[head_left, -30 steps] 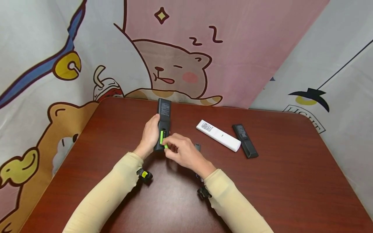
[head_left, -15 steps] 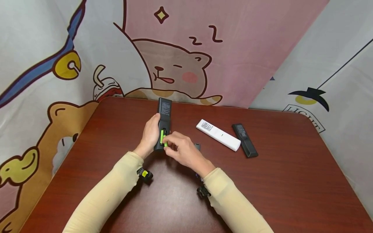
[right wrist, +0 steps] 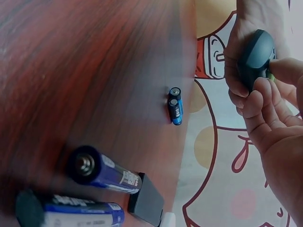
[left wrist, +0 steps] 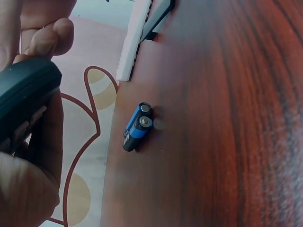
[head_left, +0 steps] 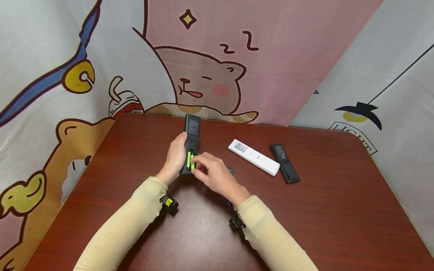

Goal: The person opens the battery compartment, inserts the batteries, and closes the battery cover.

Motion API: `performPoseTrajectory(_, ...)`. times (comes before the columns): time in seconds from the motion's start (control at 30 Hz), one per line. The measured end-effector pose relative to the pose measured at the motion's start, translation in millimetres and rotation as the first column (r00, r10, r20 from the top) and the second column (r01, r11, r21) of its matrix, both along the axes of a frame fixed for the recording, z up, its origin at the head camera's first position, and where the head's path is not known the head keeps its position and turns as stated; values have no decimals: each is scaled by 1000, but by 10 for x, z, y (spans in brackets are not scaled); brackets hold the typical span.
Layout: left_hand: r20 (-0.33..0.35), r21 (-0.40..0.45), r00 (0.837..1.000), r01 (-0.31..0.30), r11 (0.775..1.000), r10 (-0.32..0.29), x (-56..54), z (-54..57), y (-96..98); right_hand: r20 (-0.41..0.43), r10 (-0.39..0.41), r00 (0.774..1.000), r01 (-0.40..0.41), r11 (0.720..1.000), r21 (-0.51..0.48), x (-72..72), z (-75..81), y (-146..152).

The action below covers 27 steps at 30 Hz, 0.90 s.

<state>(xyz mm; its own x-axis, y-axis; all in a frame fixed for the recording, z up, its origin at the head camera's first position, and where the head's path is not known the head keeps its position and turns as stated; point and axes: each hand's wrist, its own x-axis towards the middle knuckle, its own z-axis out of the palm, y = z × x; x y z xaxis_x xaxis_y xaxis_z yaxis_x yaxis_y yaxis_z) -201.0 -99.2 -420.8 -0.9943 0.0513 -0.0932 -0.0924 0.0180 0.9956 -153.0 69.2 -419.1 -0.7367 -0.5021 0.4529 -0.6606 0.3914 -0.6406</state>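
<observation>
In the head view, my left hand [head_left: 175,156] grips a black remote control [head_left: 192,128], its back turned up and its battery compartment uncovered. A green battery [head_left: 188,160] lies along the compartment's left side. Beside it, my right hand [head_left: 217,173] has thumb and index finger at a second green battery [head_left: 192,164], which lies nearly parallel to the first. From the right wrist view, the thumb reaches over the remote's edge, and only a sliver of green shows; the other fingers are bent close to the remote's underside.
A white remote [head_left: 254,157] and a smaller black remote [head_left: 285,163] lie on the table to the right. Two blue-black batteries [left wrist: 138,127] stand out in the left wrist view. Blue-and-white batteries [right wrist: 113,172] lie near a dark flat piece [right wrist: 146,201] by the right wrist.
The second green battery has gone from tilted, mostly covered by my fingers, to lying nearly alongside the first. My right fingers have shifted slightly right; the left hand keeps its grip.
</observation>
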Motion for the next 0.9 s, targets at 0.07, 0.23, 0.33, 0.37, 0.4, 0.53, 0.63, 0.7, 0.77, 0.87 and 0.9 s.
performPoseTrajectory(0.07,0,-7,1000,-3,1000,3,1,5,2,0,-2,1000,2,1000,-4,1,-2,7)
performPoseTrajectory(0.23,-13,-32,1000,-15,999,14,-2,20,11,-35,-4,999,3,1000,-24,-4,-6,16)
performPoseTrajectory(0.33,-7,-37,1000,-8,999,8,-1,23,11,-50,-8,999,7,1000,-28,-6,-9,15)
performPoseTrajectory(0.37,-4,-36,1000,-4,999,4,1,24,9,-50,-11,999,10,1000,-29,-5,-11,15)
performPoseTrajectory(0.4,-1,-32,1000,-1,999,1,2,25,8,-49,-15,999,14,999,-29,-6,-13,14)
performPoseTrajectory(0.53,7,-21,1000,7,1000,-7,10,35,7,-38,-33,999,32,999,-28,-3,-16,14)
performPoseTrajectory(0.63,13,-19,1000,12,1000,-11,12,46,8,-28,-46,999,45,999,-28,-1,-11,14)
performPoseTrajectory(0.7,15,-13,1000,12,1000,-12,12,53,9,-25,-54,998,53,998,-28,-3,-12,14)
performPoseTrajectory(0.77,17,-4,1000,10,1000,-10,9,54,9,-23,-65,998,64,998,-23,-2,-6,15)
performPoseTrajectory(0.87,23,18,1000,6,1000,-6,10,64,9,-20,-80,997,80,997,-10,-1,-2,18)
performPoseTrajectory(0.9,25,24,1000,2,1000,-3,10,70,9,-18,-86,996,86,996,-2,0,2,19)
